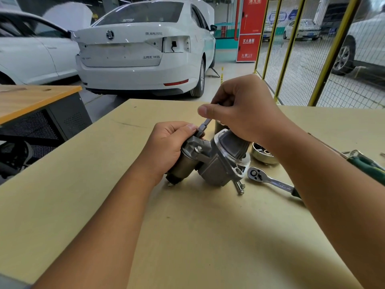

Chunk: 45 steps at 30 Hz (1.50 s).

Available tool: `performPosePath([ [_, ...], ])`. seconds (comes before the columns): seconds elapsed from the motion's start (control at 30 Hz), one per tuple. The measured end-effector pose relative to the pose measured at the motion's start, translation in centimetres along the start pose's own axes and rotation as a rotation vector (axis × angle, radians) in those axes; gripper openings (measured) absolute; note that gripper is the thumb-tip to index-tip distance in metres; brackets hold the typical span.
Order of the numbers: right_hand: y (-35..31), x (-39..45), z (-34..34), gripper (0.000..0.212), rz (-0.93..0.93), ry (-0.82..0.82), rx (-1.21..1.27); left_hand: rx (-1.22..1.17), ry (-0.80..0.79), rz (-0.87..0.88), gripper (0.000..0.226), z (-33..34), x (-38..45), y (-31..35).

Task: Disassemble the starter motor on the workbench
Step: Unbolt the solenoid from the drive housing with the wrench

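Note:
The starter motor (214, 163), a grey metal housing with a brownish cylinder, lies tilted on the tan workbench (187, 226) at the middle. My left hand (166, 147) grips its left end, thumb up by the top. My right hand (243, 113) is above the motor and pinches a short silver socket extension (205, 126) whose lower tip sits on the motor's top left part. Two long bolts (239, 187) stick out of the motor's lower right flange.
A ratchet wrench (270, 180) lies right of the motor. A round metal cap (263, 154) sits behind it. Green-handled pliers (366, 163) lie at the right edge. A second bench (31, 101) stands left, white cars behind, yellow mesh fence right.

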State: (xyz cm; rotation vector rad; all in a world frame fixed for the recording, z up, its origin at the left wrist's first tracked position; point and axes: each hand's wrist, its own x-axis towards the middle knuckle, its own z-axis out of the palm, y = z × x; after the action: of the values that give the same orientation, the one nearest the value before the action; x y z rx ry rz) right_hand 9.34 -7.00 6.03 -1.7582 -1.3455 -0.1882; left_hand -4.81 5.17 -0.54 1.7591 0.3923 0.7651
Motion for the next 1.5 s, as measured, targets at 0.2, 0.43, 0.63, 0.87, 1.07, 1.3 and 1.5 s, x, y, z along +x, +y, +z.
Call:
performPosePath([
  [0.2, 0.0, 0.0, -0.2, 0.028, -0.007, -0.040, 0.066, 0.006, 0.004, 0.020, 0.030, 0.1, 0.0, 0.0],
  [0.43, -0.1, 0.1, -0.5, 0.010, -0.060, -0.134, -0.019, 0.013, -0.064, 0.078, 0.027, 0.1, 0.1, 0.5],
  [0.63, -0.3, 0.0, -0.6, 0.026, -0.057, -0.123, -0.103, 0.088, -0.021, 0.104, 0.021, 0.7, 0.4, 0.9],
  [0.87, -0.6, 0.2, 0.1, 0.065, 0.063, -0.097, -0.308, 0.071, 0.050, 0.125, 0.015, 0.9, 0.1, 1.0],
  [1.07, -1.1, 0.3, 0.4, 0.066, 0.166, -0.081, -0.428, 0.088, 0.075, 0.133, 0.016, 1.2, 0.1, 0.9],
  [1.3, -2.2, 0.2, 0.8, 0.049, 0.193, -0.134, -0.397, 0.167, 0.044, 0.142, 0.017, 1.2, 0.2, 1.2],
  [1.5, -2.4, 0.0, 0.6, 0.047, 0.188, -0.141, -0.331, 0.254, 0.003, 0.108, 0.031, 1.9, 0.4, 1.8],
])
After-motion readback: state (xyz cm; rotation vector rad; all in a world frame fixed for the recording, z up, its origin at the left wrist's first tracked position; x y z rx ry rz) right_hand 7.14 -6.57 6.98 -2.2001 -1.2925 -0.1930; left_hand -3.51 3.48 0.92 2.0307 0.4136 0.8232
